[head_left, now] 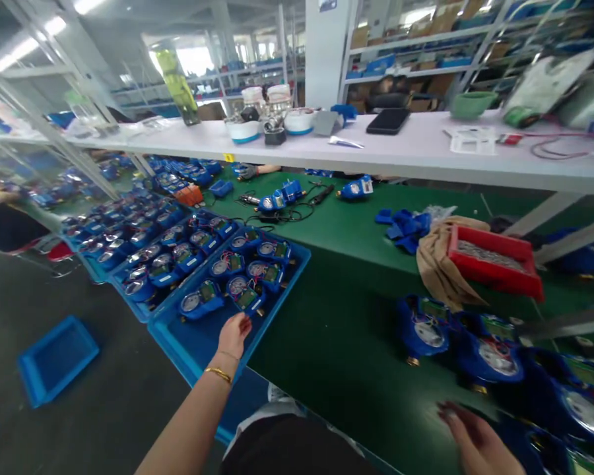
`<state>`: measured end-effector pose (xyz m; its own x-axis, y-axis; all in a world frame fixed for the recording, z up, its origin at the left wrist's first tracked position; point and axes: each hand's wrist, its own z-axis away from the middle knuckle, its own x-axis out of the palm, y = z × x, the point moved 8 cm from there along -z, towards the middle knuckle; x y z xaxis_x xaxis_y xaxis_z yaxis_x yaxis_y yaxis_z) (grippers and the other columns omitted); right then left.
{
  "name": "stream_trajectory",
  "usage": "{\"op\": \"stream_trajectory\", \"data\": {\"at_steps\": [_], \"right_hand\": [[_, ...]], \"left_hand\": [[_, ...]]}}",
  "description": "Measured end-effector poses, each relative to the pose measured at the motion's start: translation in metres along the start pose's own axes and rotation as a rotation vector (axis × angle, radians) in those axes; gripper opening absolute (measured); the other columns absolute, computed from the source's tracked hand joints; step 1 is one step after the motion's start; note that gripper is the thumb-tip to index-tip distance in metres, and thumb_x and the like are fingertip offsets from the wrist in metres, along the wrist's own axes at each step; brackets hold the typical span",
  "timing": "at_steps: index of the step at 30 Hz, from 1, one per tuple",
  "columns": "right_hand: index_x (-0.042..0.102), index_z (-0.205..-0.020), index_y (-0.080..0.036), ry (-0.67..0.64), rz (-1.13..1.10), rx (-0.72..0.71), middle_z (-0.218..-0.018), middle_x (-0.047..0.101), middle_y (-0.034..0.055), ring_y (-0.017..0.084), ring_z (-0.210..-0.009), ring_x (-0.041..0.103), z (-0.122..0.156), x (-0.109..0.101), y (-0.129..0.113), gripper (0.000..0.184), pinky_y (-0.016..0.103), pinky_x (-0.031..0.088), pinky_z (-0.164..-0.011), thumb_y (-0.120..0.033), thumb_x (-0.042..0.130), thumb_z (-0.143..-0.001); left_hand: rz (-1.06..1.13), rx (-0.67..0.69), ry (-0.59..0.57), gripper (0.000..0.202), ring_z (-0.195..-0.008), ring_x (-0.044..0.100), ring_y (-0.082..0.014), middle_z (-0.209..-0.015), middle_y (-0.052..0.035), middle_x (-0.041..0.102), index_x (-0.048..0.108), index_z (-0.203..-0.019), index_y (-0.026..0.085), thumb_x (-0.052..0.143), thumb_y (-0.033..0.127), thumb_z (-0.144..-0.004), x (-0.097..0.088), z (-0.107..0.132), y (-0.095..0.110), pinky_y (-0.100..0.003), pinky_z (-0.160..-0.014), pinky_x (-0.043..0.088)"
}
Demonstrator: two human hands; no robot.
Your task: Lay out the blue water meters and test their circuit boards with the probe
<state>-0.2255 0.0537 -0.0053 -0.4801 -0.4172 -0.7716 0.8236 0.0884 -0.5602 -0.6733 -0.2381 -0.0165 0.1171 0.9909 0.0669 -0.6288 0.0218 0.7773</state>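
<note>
My left hand [234, 335], a gold bracelet at its wrist, is over the blue tray [173, 340]. Its fingers are curled together at the lower edge of a blue water meter [245, 295] with a round dial, a green display board and loose wires; whether they grip anything is hidden. Several similar meters lie in the same tray. At the lower right my right hand [475, 435] is blurred, thumb and fingers apart, holding nothing visible. It is over the green table close to a row of blue meters [490, 353] with brass fittings.
More meter-filled trays [163, 260] stand to the left. A red bin [495, 260] of small metal parts sits beside a tan cloth [440, 260]. A shelf [327, 148] crosses above the table. A blue tray [57, 359] lies on the floor. Other people work at the left and behind the shelf.
</note>
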Motion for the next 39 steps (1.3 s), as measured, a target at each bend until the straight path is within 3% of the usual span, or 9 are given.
{"op": "stream_trajectory", "data": {"at_steps": [2,5,7,10,20,26,30,35,39], "right_hand": [[0.056,-0.092,-0.019,-0.121,-0.173,-0.175,-0.081,0.069,0.0165,0.033,-0.074,0.068,-0.006,0.039,-0.082,0.047,0.045,0.056,-0.062,-0.058,0.035,-0.074],[0.057,-0.097,-0.018,-0.295,-0.264,-0.402,-0.095,0.069,0.0123,0.026,-0.089,0.066,0.005,0.093,-0.191,0.043,0.037,0.055,-0.078,-0.053,0.041,-0.077],[0.058,-0.101,-0.018,-0.384,-0.269,-0.511,-0.097,0.068,0.0098,0.024,-0.090,0.065,0.020,0.119,-0.243,0.038,0.034,0.053,-0.079,-0.047,0.044,-0.081],[0.059,-0.103,-0.018,-0.471,-0.255,-0.610,-0.097,0.067,0.0086,0.022,-0.089,0.064,0.040,0.141,-0.290,0.031,0.033,0.052,-0.076,-0.040,0.046,-0.085],[0.059,-0.099,-0.016,-0.557,-0.145,-0.670,-0.091,0.066,0.0082,0.020,-0.082,0.064,0.056,0.179,-0.331,0.024,0.031,0.051,-0.072,-0.031,0.045,-0.087],[0.058,-0.101,-0.015,-0.579,-0.060,-0.712,-0.091,0.066,0.0070,0.019,-0.083,0.063,0.046,0.207,-0.353,0.018,0.032,0.051,-0.075,-0.023,0.048,-0.088],[0.052,-0.118,-0.014,-0.634,0.043,-0.769,-0.116,0.057,0.0101,0.023,-0.105,0.055,0.041,0.251,-0.380,0.031,0.044,0.045,-0.092,-0.023,0.056,-0.089],[0.048,-0.127,-0.018,-0.845,0.224,-0.812,-0.136,0.043,0.0110,0.030,-0.124,0.042,0.052,0.314,-0.405,0.042,0.054,0.034,-0.103,-0.028,0.060,-0.089],[0.054,-0.118,-0.016,-0.984,0.347,-0.749,-0.125,0.052,0.0100,0.026,-0.114,0.051,0.052,0.337,-0.406,0.032,0.050,0.041,-0.097,-0.030,0.058,-0.090]], "left_hand": [[0.024,-0.019,0.070,0.022,-0.078,0.058,-0.0148,-0.096,-0.0057,0.057,0.054,-0.104,0.012,0.055,0.030,-0.091,-0.026,-0.019,-0.001,-0.030,-0.068,0.053],[0.061,-0.048,0.014,0.021,-0.078,0.059,-0.0150,-0.096,-0.0057,0.058,0.055,-0.104,0.011,0.058,0.026,-0.089,-0.030,-0.036,-0.010,-0.030,-0.068,0.054],[0.093,-0.038,-0.070,0.023,-0.082,0.060,-0.0163,-0.100,-0.0064,0.059,0.055,-0.108,0.012,0.059,0.023,-0.088,-0.020,-0.040,-0.013,-0.032,-0.071,0.054],[0.133,-0.003,-0.153,0.030,-0.089,0.060,-0.0182,-0.106,-0.0074,0.058,0.052,-0.115,0.013,0.060,0.019,-0.087,-0.006,-0.041,-0.016,-0.035,-0.076,0.055],[0.118,0.074,-0.087,0.047,-0.097,0.058,-0.0218,-0.118,-0.0104,0.052,0.041,-0.129,0.017,0.061,0.019,-0.086,0.000,-0.061,-0.028,-0.039,-0.081,0.054],[-0.085,-0.061,-0.402,0.048,-0.088,0.061,-0.0191,-0.112,-0.0103,0.056,0.043,-0.127,0.015,0.064,0.015,-0.083,-0.058,-0.048,-0.022,-0.035,-0.076,0.055],[-0.207,-0.134,-0.562,0.044,-0.085,0.061,-0.0186,-0.106,-0.0085,0.060,0.052,-0.119,0.013,0.068,0.011,-0.078,-0.102,-0.050,-0.003,-0.035,-0.074,0.055],[-0.197,-0.022,-0.355,0.037,-0.096,0.058,-0.0199,-0.108,-0.0069,0.058,0.054,-0.113,0.013,0.066,0.007,-0.078,-0.136,-0.063,0.017,-0.040,-0.087,0.049],[-0.119,0.000,-0.131,0.032,-0.092,0.059,-0.0193,-0.099,-0.0051,0.060,0.056,-0.104,0.012,0.070,0.010,-0.075,-0.151,-0.040,-0.011,-0.039,-0.087,0.048]]}}
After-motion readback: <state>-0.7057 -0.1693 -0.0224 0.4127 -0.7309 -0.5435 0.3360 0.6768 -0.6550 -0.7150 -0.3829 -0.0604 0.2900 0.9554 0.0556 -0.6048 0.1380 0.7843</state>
